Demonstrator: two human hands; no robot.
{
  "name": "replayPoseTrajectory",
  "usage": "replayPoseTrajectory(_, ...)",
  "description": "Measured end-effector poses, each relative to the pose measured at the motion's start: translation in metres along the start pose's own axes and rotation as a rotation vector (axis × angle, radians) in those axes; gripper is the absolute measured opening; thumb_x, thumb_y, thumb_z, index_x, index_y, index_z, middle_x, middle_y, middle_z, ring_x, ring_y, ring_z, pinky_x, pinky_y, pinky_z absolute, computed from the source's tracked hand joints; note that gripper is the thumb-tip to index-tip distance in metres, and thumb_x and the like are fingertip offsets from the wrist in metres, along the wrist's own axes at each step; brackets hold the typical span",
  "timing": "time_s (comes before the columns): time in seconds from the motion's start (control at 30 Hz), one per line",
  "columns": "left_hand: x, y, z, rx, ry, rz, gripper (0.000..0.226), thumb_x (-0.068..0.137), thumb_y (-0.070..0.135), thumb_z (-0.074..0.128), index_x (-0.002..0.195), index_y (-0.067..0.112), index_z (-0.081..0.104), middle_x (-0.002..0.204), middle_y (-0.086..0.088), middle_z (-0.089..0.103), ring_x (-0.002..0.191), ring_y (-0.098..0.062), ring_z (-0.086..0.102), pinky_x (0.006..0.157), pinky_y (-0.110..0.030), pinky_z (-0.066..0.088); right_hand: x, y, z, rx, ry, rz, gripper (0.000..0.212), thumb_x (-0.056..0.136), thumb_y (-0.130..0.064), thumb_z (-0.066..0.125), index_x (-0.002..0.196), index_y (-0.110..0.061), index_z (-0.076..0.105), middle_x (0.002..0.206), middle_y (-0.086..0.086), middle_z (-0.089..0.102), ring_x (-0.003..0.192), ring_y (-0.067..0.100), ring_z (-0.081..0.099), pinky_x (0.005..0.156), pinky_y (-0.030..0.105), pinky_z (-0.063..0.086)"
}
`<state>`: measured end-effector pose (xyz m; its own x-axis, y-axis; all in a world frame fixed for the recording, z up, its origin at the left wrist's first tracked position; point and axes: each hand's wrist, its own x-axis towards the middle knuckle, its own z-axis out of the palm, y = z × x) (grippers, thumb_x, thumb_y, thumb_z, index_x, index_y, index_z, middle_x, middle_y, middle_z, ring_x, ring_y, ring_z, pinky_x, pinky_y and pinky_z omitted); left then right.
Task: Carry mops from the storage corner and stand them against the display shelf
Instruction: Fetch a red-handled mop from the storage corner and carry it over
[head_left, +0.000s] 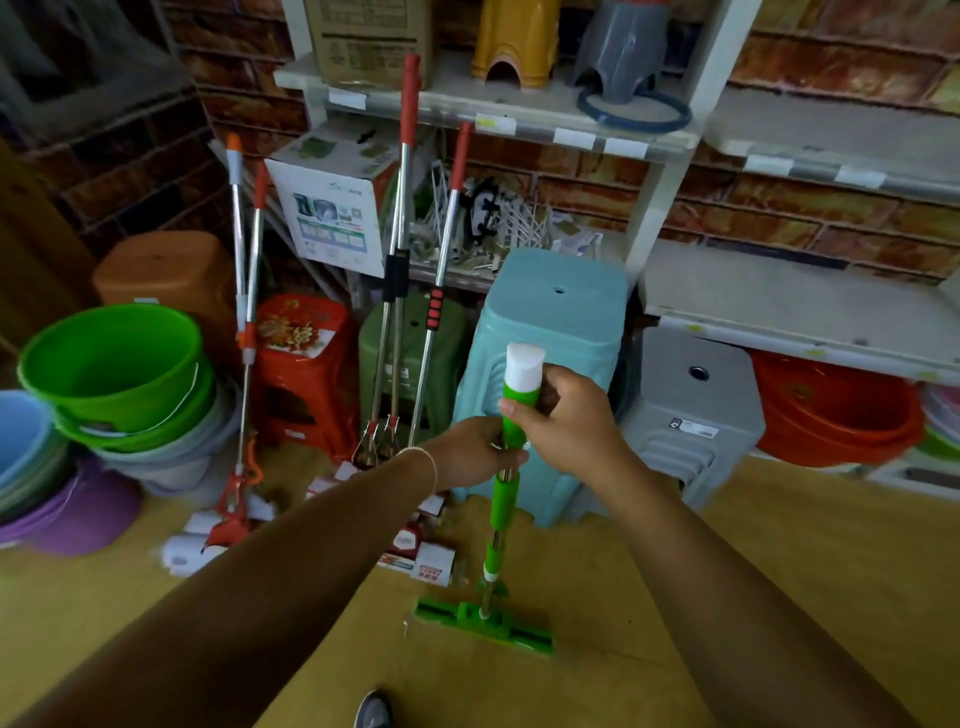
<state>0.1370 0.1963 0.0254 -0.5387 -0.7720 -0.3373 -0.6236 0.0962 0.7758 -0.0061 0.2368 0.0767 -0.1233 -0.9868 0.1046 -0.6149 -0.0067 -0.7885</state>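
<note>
While the green mop (506, 499) is stood upright on the floor (675, 597) before the shelf (519, 119), its handle is clamped by the fingers of the left hand (480, 449) and right hand (569, 421). Red-handled mops (402, 249) are leaned nearby. Writing on the box (332, 218) cannot be read.

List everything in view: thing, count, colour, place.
Green mop: one, green and white, upright mid-floor, held.
Red mops: several, red handles, leaning on the shelf.
Shelf: one, white, back wall.
Stools: several, teal, grey, red, green, brown, under the shelf.
Buckets: one stack, green on top, left.
Basin: one, orange, right.
Boxes: two, cardboard and white, shelf.
Left hand: gripping the shaft.
Right hand: gripping the top grip.
</note>
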Motion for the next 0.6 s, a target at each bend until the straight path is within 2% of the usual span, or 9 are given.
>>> replayPoseTrajectory(0.07,-0.015,-0.002,0.002,-0.037,0.019,0.009,0.024,0.094,0.033,0.061,0.106,0.013,0.067,0.1,-0.005,0.07,0.091,-0.02,0.066,0.088,-0.042,0.055,-0.011,-0.008,0.001,0.018,-0.011,-0.043,0.026,0.079,-0.033,0.081,0.099,-0.02,0.07,0.087,0.0,0.073,0.083,0.019,0.069,0.078,0.041,0.057)
replayPoseTrajectory(0.13,-0.03,-0.006,-0.001,-0.106,0.048,0.018,0.01,0.094,0.026,0.063,0.092,0.017,0.067,0.085,0.002,0.069,0.077,-0.012,0.063,0.077,-0.035,0.055,-0.019,-0.022,0.002,0.029,-0.012,-0.099,0.023,0.077,-0.032,0.083,0.093,-0.02,0.072,0.081,0.0,0.073,0.078,0.018,0.069,0.075,0.041,0.057)
replayPoseTrajectory(0.2,-0.049,-0.009,-0.01,-0.179,0.06,0.025,0.011,0.092,0.02,0.066,0.082,0.024,0.065,0.069,0.013,0.067,0.066,-0.001,0.061,0.069,-0.026,0.052,-0.025,-0.041,0.004,0.039,-0.005,-0.161,0.02,0.075,-0.03,0.085,0.085,-0.017,0.073,0.074,0.002,0.072,0.073,0.02,0.068,0.071,0.042,0.056)
replayPoseTrajectory(0.27,-0.067,-0.01,-0.023,-0.28,0.051,0.004,0.005,0.091,0.018,0.068,0.09,0.023,0.069,0.082,0.011,0.072,0.081,-0.004,0.068,0.081,-0.032,0.057,-0.028,-0.061,0.004,0.055,-0.014,-0.201,0.022,0.073,-0.032,0.086,0.084,-0.016,0.074,0.071,0.001,0.072,0.07,0.02,0.068,0.068,0.042,0.056)
replayPoseTrajectory(0.33,-0.085,-0.012,-0.038,-0.381,0.068,-0.009,0.016,0.089,0.017,0.07,0.105,0.017,0.069,0.104,0.0,0.072,0.1,-0.015,0.068,0.095,-0.04,0.054,-0.029,-0.082,0.007,0.095,-0.04,-0.23,0.027,0.07,-0.037,0.085,0.086,-0.016,0.076,0.072,-0.002,0.073,0.07,0.017,0.07,0.067,0.043,0.058)
replayPoseTrajectory(0.4,-0.102,-0.014,-0.053,-0.422,0.092,-0.02,0.026,0.089,0.016,0.07,0.114,0.013,0.068,0.114,-0.005,0.071,0.107,-0.019,0.066,0.097,-0.04,0.053,-0.029,-0.102,0.012,0.132,-0.078,-0.266,0.031,0.069,-0.041,0.083,0.087,-0.018,0.077,0.073,-0.004,0.074,0.07,0.015,0.071,0.067,0.044,0.059)
replayPoseTrajectory(0.5,-0.128,-0.025,-0.076,-0.467,0.135,-0.03,0.024,0.087,0.016,0.072,0.111,0.017,0.071,0.116,-0.008,0.071,0.109,-0.022,0.066,0.097,-0.04,0.053,-0.032,-0.132,0.026,0.171,-0.138,-0.32,0.023,0.072,-0.034,0.086,0.086,-0.019,0.076,0.074,-0.005,0.074,0.071,0.013,0.071,0.069,0.044,0.06)
replayPoseTrajectory(0.6,-0.157,-0.04,-0.096,-0.462,0.183,-0.016,0.022,0.085,0.016,0.073,0.107,0.014,0.073,0.106,-0.01,0.073,0.1,-0.024,0.068,0.094,-0.041,0.054,-0.037,-0.162,0.046,0.191,-0.192,-0.357,0.02,0.074,-0.031,0.086,0.089,-0.024,0.076,0.076,-0.009,0.074,0.073,0.009,0.071,0.072,0.041,0.061)
